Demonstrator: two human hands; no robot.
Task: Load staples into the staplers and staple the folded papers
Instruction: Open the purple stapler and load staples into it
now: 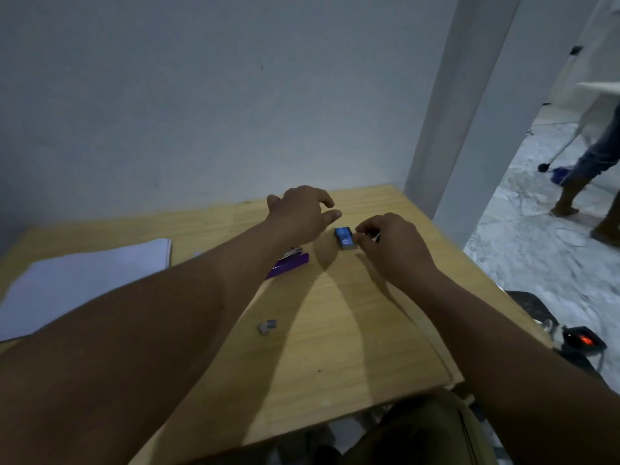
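Observation:
A small blue staple box (345, 237) lies on the wooden table (335, 330) near its far edge. My right hand (389, 243) has its fingertips pinched at the box's right end. Just left of the box my left hand (302, 213) hovers with fingers spread, holding nothing. A purple stapler (291, 263) lies on the table, partly hidden under my left forearm. Nearer to me, a short grey strip of staples (267, 326) rests on the wood. The stack of white papers (84, 283) lies at the table's left.
A pale wall runs along the table's far edge, with a white pillar at the far right corner. On the floor at the right sits a dark device with a red light (583, 340). Another person's legs (590, 182) stand at the far right.

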